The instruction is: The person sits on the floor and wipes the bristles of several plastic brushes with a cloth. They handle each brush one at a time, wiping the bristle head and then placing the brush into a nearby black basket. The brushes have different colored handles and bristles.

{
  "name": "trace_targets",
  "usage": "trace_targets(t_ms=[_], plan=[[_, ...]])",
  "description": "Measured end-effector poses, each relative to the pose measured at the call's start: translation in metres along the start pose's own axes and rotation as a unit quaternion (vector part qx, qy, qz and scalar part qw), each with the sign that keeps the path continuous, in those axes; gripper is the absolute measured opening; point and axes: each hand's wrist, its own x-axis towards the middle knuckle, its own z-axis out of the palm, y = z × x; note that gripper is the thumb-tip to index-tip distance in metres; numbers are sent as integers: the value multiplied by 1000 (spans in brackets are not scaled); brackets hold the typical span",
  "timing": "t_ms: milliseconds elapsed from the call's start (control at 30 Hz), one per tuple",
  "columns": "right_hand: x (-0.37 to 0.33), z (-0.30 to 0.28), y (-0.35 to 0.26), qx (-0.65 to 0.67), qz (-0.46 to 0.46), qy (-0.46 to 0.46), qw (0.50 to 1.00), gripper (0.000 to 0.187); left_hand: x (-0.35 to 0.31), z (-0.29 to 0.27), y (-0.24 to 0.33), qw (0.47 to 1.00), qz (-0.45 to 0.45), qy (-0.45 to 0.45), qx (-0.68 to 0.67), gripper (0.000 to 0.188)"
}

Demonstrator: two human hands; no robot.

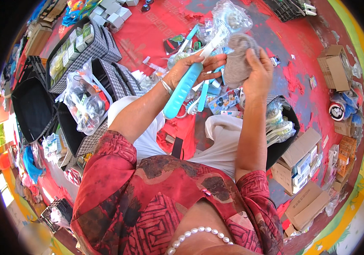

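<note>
Above the red mat [156, 29], left hand [186, 68] grips a blue brush [184, 89] (right hand [256, 72] clasps a grey scourer [237, 59]).

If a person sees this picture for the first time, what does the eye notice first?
Near the top centre, the left hand grips a long light-blue brush handle, while the right hand holds a grey scouring ball beside it. Below them spreads a red mat crowded with goods, with black checked baskets at the left and cardboard boxes at the right.
</note>
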Motion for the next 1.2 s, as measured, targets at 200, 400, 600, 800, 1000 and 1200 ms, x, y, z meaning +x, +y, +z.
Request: trace_targets(t_ms=[200, 400, 600, 800, 1000, 1200], plan=[[-33, 51, 34, -485, -154, -103, 855, 18, 5, -5, -2, 991, -46, 124, 35, 49], [-60, 47, 44, -447, -130, -249, 849, 18, -6, 11, 5, 994, 74, -10, 77, 56], [-21, 9, 13, -28, 71, 8, 997, 14, -8, 20, 21, 996, 69, 23, 46, 81], [1, -2, -19, -126, -108, 17, 986, 9, -8, 19, 7, 990, -32, 65, 120, 59], [-10, 20, 14, -512, -202, -182, 814, 16, -3, 11, -6, 980, -54, 81, 173, 42], [-9, -13, -19, -176, 123, -5, 977, 27, -6, 13, -1, 975, -62, 29, 210, 41]])
